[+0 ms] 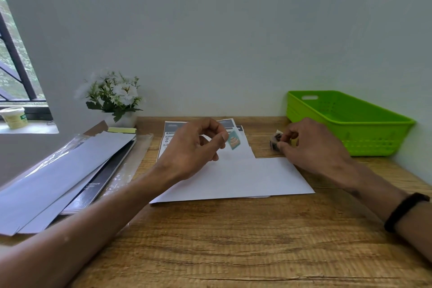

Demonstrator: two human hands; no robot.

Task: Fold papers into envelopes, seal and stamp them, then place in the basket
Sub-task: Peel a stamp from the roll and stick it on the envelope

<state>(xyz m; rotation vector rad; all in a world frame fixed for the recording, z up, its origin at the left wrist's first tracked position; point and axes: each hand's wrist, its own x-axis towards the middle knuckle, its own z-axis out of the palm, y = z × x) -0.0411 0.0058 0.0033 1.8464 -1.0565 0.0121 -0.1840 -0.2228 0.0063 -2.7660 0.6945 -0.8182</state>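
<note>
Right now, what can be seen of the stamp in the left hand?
The stamp is a small teal rectangle, seemingly paper, printed with a tan tiered shape like a cake. The left hand pinches its left edge between thumb and fingertips and holds it tilted, raised above the white envelope on the wooden desk, in front of the printed sheets. Only the fingers touch it. Its back is hidden.

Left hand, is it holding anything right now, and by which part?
Yes. The left hand pinches a small teal stamp by its left edge between thumb and fingertip, above the white envelope.
</note>
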